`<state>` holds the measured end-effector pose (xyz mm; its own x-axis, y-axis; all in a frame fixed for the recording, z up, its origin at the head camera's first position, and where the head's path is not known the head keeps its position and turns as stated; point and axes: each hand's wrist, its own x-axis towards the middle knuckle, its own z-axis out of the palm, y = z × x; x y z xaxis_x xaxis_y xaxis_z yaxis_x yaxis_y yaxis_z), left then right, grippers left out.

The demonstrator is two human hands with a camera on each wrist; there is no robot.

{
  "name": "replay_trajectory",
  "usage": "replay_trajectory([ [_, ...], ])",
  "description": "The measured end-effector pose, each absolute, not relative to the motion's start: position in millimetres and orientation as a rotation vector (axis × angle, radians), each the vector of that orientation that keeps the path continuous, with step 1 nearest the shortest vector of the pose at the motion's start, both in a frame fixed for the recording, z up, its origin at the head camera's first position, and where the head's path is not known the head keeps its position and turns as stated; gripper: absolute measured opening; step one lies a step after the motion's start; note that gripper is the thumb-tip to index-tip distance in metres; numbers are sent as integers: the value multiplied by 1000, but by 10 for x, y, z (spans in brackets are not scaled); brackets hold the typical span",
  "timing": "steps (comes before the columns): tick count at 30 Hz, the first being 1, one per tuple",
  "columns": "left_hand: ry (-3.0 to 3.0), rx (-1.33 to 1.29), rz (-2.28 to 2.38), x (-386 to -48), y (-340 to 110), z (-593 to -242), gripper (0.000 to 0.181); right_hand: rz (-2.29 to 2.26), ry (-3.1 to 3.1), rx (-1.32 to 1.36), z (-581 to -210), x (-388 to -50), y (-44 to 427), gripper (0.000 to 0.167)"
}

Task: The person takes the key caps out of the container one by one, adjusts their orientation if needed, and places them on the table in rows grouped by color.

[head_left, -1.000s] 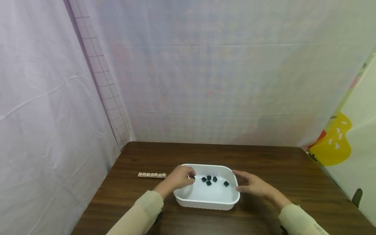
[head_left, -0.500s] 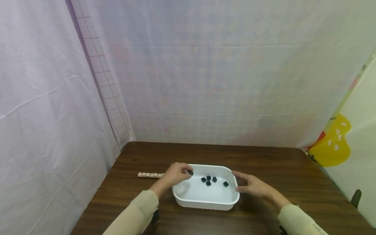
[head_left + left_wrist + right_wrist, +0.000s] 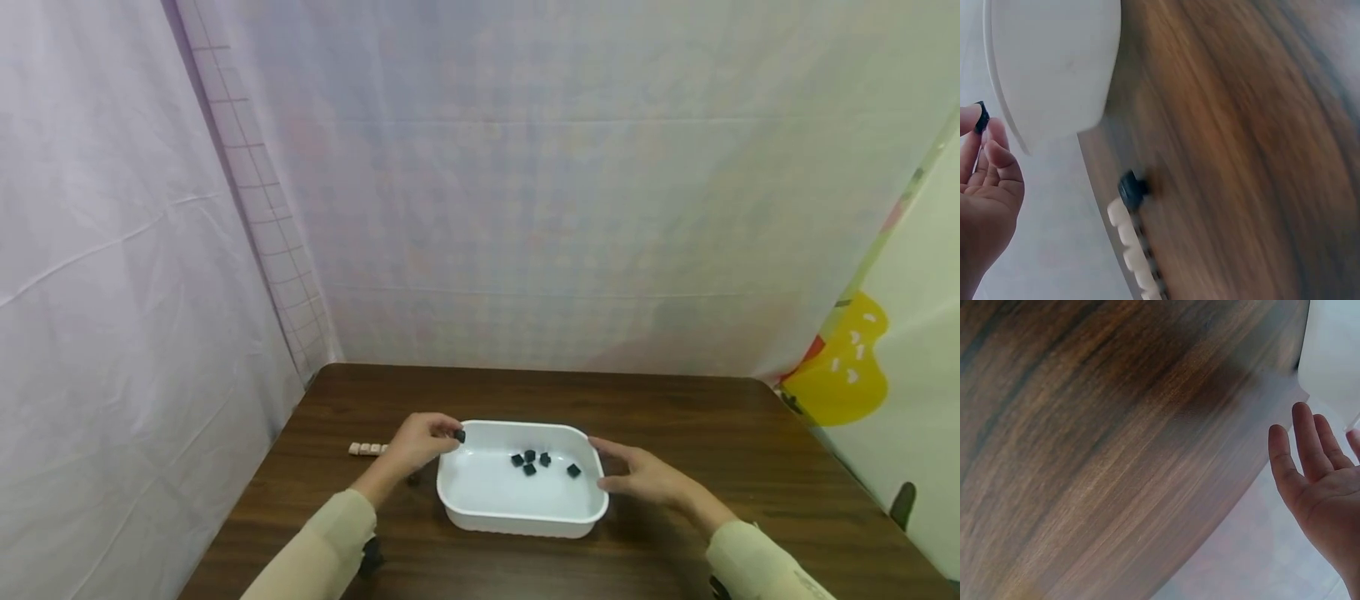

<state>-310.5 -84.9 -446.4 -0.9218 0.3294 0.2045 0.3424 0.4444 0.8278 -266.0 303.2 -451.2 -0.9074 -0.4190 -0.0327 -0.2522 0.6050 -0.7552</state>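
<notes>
My left hand [image 3: 417,442] pinches a small black keycap-like piece [image 3: 460,436] between thumb and fingertips, by the left end of a white tray [image 3: 522,527]. In the left wrist view the piece [image 3: 982,117] shows at the fingertips of the hand [image 3: 991,181]. Several black pieces [image 3: 530,470] lie inside the tray. My right hand [image 3: 647,475] has its fingers spread at the tray's right rim; in the right wrist view its fingers are extended. A row of cream pieces [image 3: 365,449] lies left of the tray, with a dark piece [image 3: 1132,189] at its end.
The brown wooden table [image 3: 675,417] extends around the tray. A pale curtain [image 3: 562,208] hangs behind it, and a white sheet [image 3: 135,292] at the left. A yellow shape [image 3: 840,375] shows on the right-hand cloth.
My left hand has moved left with the black piece, from over the tray's inside to its left rim. Around the tray's right end, my right hand has stayed nearly still.
</notes>
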Motion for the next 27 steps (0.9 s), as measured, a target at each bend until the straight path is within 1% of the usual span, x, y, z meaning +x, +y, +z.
replay_trajectory([
  [7,-2645,-504,-1564,-3062,-1171,-4531,23,-1154,2645,-551,-4512,-2674,3008,74],
  [15,-2729,-373,-1430,-3002,-1548,-4727,19,-1150,2653,-561,-4502,-2660,3008,73],
  [22,-2786,-437,-1419,-2993,-1714,-4868,20,-1167,2650,-532,-4508,-2644,3013,73],
  [27,-2837,-506,-1338,-2990,-1728,-4903,19,-1174,2635,-543,-4514,-2643,3021,73],
])
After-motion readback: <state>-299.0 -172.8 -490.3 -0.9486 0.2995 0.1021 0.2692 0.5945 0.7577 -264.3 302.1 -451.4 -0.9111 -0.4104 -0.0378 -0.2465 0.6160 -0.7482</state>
